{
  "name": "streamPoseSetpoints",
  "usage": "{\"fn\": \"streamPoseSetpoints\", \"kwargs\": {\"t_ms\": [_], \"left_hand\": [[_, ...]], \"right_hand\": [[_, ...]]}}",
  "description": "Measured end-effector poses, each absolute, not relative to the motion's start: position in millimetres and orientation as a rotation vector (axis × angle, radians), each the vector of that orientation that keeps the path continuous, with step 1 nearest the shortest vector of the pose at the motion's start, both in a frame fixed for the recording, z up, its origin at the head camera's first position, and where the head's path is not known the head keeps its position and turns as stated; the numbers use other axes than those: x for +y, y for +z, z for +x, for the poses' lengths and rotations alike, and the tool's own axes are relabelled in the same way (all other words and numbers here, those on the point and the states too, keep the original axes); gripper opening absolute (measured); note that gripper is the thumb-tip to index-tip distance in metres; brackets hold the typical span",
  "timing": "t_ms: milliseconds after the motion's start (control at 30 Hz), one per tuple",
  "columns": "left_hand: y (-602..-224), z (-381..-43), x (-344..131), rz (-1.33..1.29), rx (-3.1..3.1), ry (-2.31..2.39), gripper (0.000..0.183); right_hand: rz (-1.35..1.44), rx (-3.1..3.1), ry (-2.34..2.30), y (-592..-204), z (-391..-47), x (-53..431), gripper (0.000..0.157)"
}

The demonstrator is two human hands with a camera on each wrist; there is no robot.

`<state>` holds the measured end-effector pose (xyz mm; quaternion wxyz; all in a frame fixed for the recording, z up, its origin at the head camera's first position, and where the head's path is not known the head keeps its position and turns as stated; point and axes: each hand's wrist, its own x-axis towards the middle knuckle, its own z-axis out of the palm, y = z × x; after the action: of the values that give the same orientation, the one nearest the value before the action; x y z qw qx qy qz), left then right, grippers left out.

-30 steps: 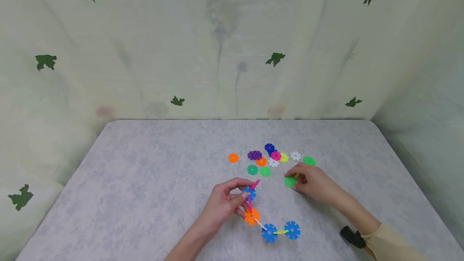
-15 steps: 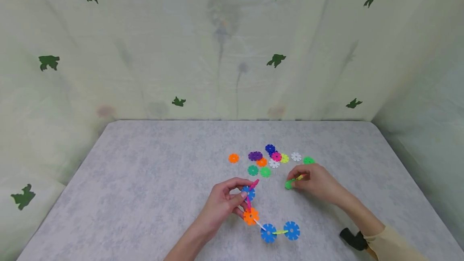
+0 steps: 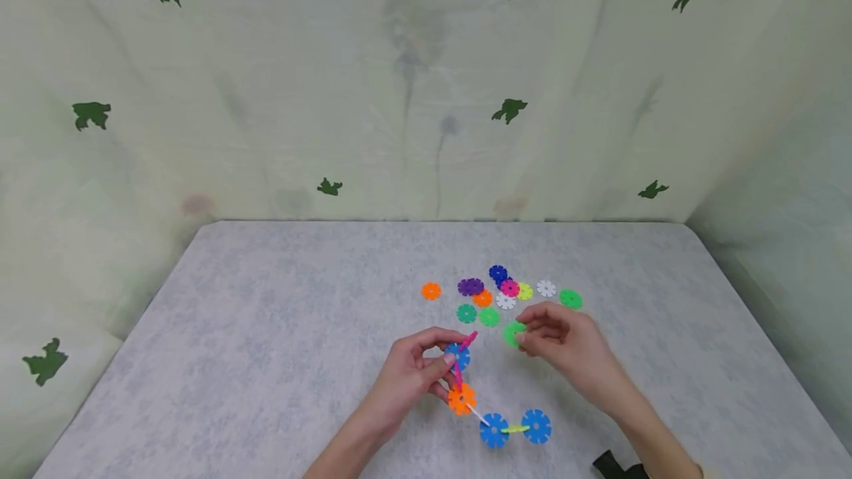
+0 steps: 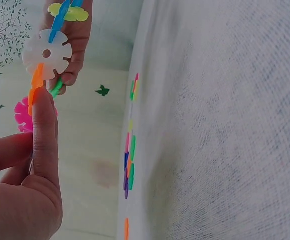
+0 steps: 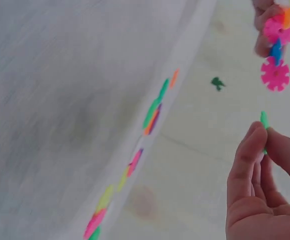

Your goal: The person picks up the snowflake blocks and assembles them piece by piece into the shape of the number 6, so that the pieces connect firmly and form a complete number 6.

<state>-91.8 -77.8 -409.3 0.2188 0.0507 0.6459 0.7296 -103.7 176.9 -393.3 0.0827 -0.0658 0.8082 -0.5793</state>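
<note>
My left hand (image 3: 416,372) pinches a chain of slotted plastic snowflake discs by its upper end, around a blue disc (image 3: 458,357). A pink disc (image 3: 469,341) sticks out above the fingers. Below hang an orange disc (image 3: 462,399), a white one seen edge-on, and two blue discs joined by a yellow disc (image 3: 515,429). To the right, my right hand (image 3: 566,346) pinches a single green disc (image 3: 513,334) between thumb and fingertips, apart from the chain. The right wrist view shows this green disc (image 5: 264,120) edge-on, a little below the chain's pink end disc (image 5: 275,75).
Loose discs lie behind the hands on the grey table (image 3: 299,331), among them purple (image 3: 470,287), pink (image 3: 509,288), white (image 3: 546,288) and green (image 3: 571,299) ones. A black hammer-like head (image 3: 619,466) lies by the right forearm. A patterned curtain (image 3: 266,94) surrounds the table.
My right hand has moved left toward the chain with the green disc, turning it edge-on and then flatter to the head view. The left hand and chain stay nearly still.
</note>
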Motion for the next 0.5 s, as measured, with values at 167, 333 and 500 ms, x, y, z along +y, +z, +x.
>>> {"fn": "streamPoseSetpoints", "kwargs": {"t_ms": [167,333,500], "left_hand": [[-407.5,-90.9,-77.2,0.146,1.777,2.017,0.026],[-407.2,-89.8,-76.5,0.163,1.763,2.019,0.026],[-407.4,-88.7,-76.5,0.186,1.775,2.002,0.025]], "right_hand": [[-0.173,2.394,-1.89,-388.3,-94.8,160.8,0.022],[-0.097,2.38,-1.978,-389.4,-90.6,146.8,0.022],[-0.024,2.335,-1.989,-390.5,-88.3,137.8,0.022]]}}
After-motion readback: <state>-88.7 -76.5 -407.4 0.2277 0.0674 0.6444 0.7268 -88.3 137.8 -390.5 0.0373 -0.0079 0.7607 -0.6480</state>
